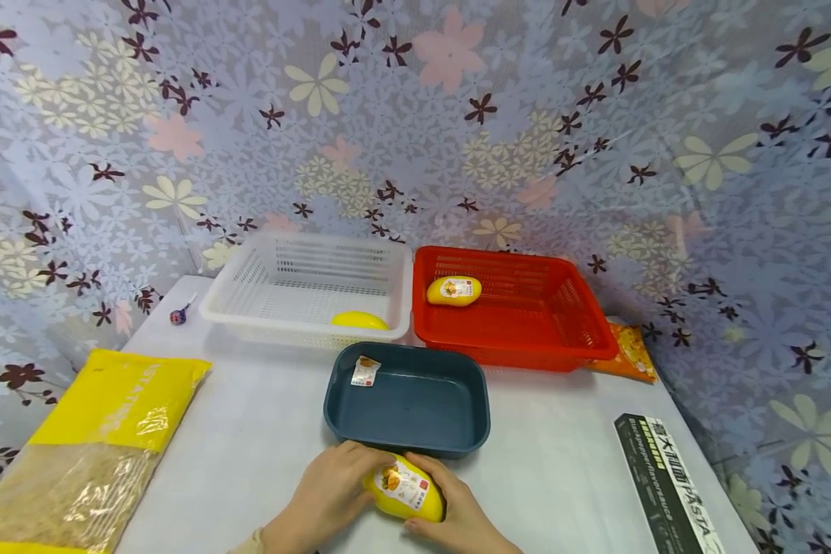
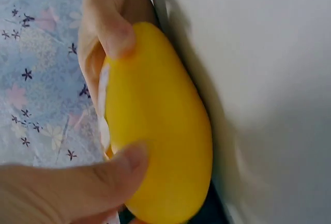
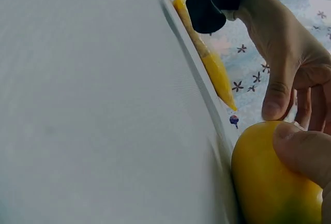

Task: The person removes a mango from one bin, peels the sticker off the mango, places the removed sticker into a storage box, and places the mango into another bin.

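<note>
A yellow mango (image 1: 393, 506) with a white picture label (image 1: 405, 483) lies between both hands at the table's near edge, in front of the dark blue tray. My left hand (image 1: 332, 488) holds its left side, thumb (image 2: 129, 164) on the yellow skin and fingers at the label. From the right, my right hand (image 1: 467, 512) grips the other end with its thumb (image 3: 297, 144) on top. In the left wrist view the label's edge shows along the mango's side; part of it is hidden by the fingers.
The dark blue tray (image 1: 408, 445) contains a loose label (image 1: 365, 371). Behind it, a white basket (image 1: 249, 327) holds a yellow mango (image 1: 358, 319), and a red basket (image 1: 512, 355) holds a labelled mango (image 1: 436, 292). Around stand a pasta bag (image 1: 97, 454), lollipop (image 1: 178, 316), pasta box (image 1: 665, 485) and orange packet (image 1: 630, 354).
</note>
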`<state>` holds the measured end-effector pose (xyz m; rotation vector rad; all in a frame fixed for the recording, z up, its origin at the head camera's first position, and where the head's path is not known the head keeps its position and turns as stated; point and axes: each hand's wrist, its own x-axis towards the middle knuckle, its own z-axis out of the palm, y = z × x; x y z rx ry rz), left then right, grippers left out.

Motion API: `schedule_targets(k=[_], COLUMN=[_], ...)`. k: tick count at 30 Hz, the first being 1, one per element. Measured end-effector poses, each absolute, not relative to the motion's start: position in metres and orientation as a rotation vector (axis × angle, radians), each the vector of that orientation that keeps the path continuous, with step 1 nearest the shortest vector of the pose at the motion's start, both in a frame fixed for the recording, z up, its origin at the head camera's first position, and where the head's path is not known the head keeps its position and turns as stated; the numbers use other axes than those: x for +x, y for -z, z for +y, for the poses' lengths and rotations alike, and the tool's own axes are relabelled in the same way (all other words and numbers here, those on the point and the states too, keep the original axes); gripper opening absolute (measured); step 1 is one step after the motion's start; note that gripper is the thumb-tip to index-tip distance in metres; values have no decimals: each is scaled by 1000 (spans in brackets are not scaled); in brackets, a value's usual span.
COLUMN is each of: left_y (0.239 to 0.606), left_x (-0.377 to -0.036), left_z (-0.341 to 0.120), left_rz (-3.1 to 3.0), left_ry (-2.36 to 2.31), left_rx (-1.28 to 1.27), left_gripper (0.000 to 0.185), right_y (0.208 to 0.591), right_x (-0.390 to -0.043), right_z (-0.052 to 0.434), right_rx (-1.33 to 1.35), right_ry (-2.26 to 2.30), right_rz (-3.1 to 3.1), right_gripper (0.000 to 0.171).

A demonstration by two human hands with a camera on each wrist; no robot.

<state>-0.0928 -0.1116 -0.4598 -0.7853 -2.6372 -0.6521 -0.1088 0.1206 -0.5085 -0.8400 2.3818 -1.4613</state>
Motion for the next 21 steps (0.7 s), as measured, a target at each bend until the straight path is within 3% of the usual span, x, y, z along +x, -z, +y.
schedule_targets(k=[7,21], left_y=[456,452], left_x=[-83,-87], left_z=[-107,-106], left_rz=[-2815,-2930], left_ry=[864,1315], left_rx=[-447,-156], left_gripper=[39,15], right_y=[508,499], right_x=[-109,-108], right_z=[119,118], right_rx=[-843,-774], right_ry=[1428,1275], right_rz=[2427,2404], right_gripper=[73,71])
